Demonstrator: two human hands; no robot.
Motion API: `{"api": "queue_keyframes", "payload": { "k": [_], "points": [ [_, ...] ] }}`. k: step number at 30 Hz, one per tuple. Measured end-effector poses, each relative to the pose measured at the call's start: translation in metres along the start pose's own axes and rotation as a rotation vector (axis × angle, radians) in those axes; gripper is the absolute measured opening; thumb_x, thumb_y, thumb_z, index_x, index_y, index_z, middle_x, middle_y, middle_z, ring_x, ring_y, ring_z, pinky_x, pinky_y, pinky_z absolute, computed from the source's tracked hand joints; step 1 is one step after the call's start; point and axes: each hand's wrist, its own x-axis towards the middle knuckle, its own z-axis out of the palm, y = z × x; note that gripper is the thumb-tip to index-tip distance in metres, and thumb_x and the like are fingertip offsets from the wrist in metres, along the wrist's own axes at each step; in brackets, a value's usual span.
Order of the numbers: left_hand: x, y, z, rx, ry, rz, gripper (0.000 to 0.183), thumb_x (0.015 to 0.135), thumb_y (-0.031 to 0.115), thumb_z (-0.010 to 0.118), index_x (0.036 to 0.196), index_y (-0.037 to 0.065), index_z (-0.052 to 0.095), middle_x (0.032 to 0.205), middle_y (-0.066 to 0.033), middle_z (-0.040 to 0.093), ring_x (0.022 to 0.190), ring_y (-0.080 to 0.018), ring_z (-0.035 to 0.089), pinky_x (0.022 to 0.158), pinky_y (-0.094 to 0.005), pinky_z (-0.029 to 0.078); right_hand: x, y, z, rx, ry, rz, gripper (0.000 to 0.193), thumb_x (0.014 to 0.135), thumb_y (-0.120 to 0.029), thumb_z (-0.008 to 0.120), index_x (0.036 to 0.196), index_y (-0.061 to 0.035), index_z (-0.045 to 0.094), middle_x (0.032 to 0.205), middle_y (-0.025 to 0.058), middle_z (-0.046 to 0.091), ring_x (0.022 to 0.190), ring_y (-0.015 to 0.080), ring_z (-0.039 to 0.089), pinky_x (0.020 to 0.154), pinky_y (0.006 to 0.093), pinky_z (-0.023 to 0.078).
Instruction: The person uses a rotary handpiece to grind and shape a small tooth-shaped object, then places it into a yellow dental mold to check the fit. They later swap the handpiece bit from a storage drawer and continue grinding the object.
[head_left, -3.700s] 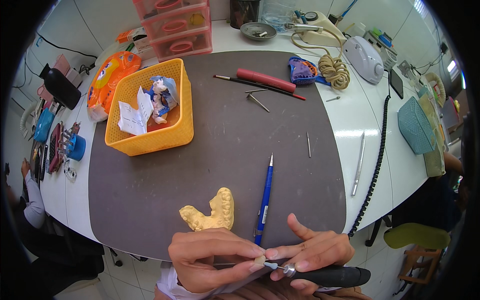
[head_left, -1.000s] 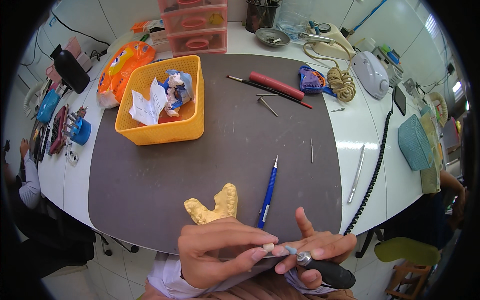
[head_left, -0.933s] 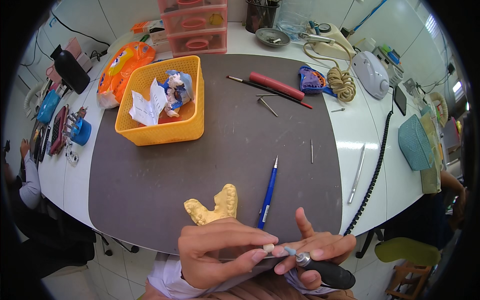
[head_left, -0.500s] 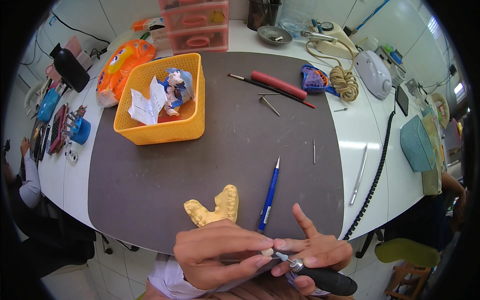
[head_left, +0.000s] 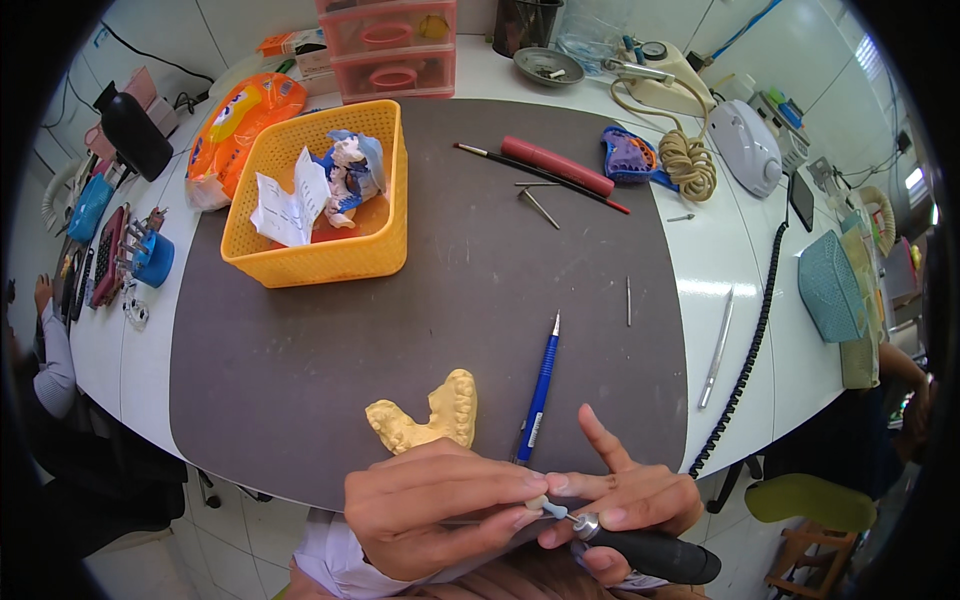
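Observation:
My left hand (head_left: 440,505) pinches a small whitish dental crown (head_left: 536,503) between thumb and fingertips. In my right hand (head_left: 640,500) lies a black dental handpiece (head_left: 650,556) with a metal collar, its little finger raised. The pale blue polishing tip (head_left: 554,510) at its end meets the crown, and the fingertips of both hands touch there. Just beyond my left hand a yellow plaster dental model (head_left: 440,415) rests on the mat near its front edge. A blue mechanical pencil (head_left: 540,385) lies beyond my fingers, to the model's right.
A yellow basket (head_left: 330,268) holding folded paper and a crumpled wrapped thing stands at the far left of the grey mat (head_left: 480,280). A red stick (head_left: 555,166), a brush and metal burs lie at the back. A black coiled cord (head_left: 745,370) runs along the right.
The polishing tip has come left onto the crown, closing a small gap. The handpiece is turned slightly, and the view has shifted a little.

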Motion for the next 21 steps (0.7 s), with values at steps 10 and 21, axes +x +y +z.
{"api": "queue_keyframes", "payload": {
  "k": [10, 21],
  "points": [
    [-0.003, 0.002, -0.006, -0.053, -0.092, -0.042, 0.027, 0.068, -0.002, 0.072, 0.094, -0.002, 0.066, 0.085, -0.0127, 0.067, 0.073, -0.0205, 0.064, 0.064, -0.0274, 0.049, 0.0, 0.0, 0.002, 0.022, 0.028, -0.023, 0.025, 0.079, -0.012, 0.065, 0.095, -0.0079, 0.046, 0.067, 0.0124, 0.066, 0.09, 0.0337, 0.064, 0.105, 0.0586, 0.01],
    [0.003, 0.009, 0.001, -0.057, -0.043, -0.142, 0.018, 0.066, -0.003, 0.069, 0.084, -0.004, 0.067, 0.073, -0.016, 0.067, 0.059, -0.0165, 0.064, 0.053, -0.0225, 0.047, -0.01, 0.009, -0.005, 0.206, 0.202, -0.121, 0.031, 0.085, -0.022, 0.061, 0.095, -0.0089, 0.035, 0.067, 0.0129, 0.065, 0.085, 0.0335, 0.065, 0.106, 0.0576, 0.006]
  ]
}}
